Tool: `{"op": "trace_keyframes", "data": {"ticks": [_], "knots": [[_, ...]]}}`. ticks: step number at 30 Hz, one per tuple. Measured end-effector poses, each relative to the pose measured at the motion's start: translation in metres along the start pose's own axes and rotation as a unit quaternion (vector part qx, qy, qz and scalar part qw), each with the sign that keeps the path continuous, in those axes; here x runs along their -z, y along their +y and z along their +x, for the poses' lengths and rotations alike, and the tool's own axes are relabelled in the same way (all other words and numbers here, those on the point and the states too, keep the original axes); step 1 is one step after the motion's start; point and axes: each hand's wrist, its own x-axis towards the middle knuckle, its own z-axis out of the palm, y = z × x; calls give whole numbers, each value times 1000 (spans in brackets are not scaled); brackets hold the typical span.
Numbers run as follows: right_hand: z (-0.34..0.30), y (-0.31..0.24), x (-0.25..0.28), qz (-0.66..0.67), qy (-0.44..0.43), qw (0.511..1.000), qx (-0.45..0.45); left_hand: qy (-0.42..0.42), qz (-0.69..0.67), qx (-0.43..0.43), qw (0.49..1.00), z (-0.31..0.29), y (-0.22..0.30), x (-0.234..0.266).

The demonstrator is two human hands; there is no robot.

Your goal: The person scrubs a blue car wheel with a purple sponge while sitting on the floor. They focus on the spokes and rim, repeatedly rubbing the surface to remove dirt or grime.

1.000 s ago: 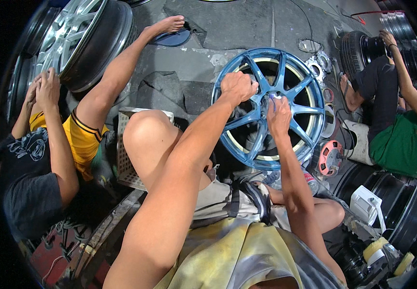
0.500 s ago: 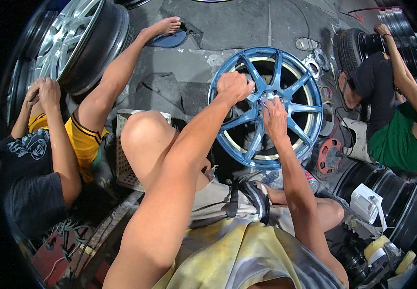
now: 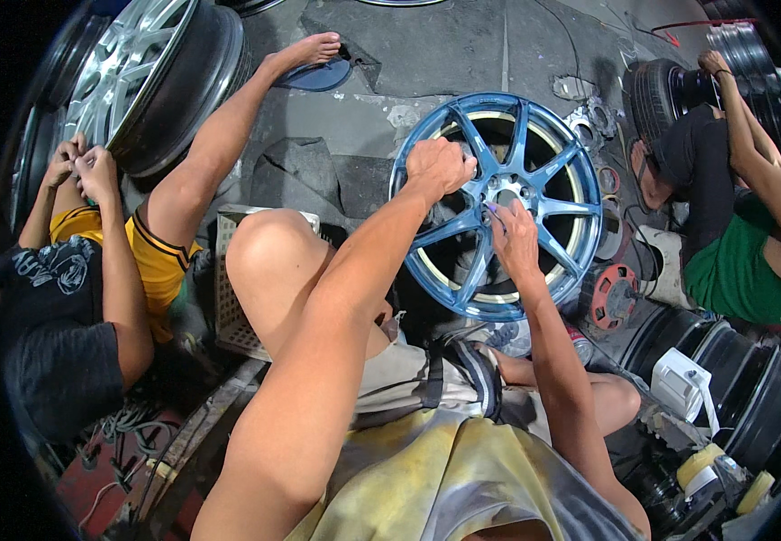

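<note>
A blue multi-spoke wheel rim (image 3: pixel 542 206) with a pale inner ring stands tilted in front of my knees. My left hand (image 3: pixel 442 169) is closed over its upper-left spoke area; the hand hides what its fingers press on. Close to the hub, my right hand (image 3: pixel 516 236) pinches a thin purple-tipped tool (image 3: pixel 491 208), whose exact kind I cannot make out. Its tip is near the bolt holes around the bare metal centre.
A person in yellow shorts (image 3: pixel 160 270) sits at left beside a large silver wheel (image 3: pixel 129 72). Another in a green shirt (image 3: pixel 751 270) sits at right near a tyre (image 3: pixel 652 104). Also around are a plastic crate (image 3: pixel 237 307), a red reel (image 3: pixel 608 296) and stacked dark rims (image 3: pixel 751 370).
My right hand and the purple-tipped tool have moved slightly down from the hub, showing more bolt holes. The blue rim has shifted a little. The person at left has parted their clasped hands slightly.
</note>
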Motion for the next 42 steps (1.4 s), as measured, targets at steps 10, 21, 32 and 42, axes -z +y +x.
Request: {"op": "trace_keyframes", "data": {"ticks": [10,21,32,42], "knots": [[4,-4,-5,-11,25,1000,-12,-13,2,4,1000,-2,-1,1],[14,2,-5,-12,7,999,-47,-12,-2,-4,1000,-1,2,3],[4,1,10,-5,-82,997,1,-7,-5,-6,1000,2,5,4],[18,-12,9,43,72,987,-140,-11,15,5,1000,4,6,0]]}}
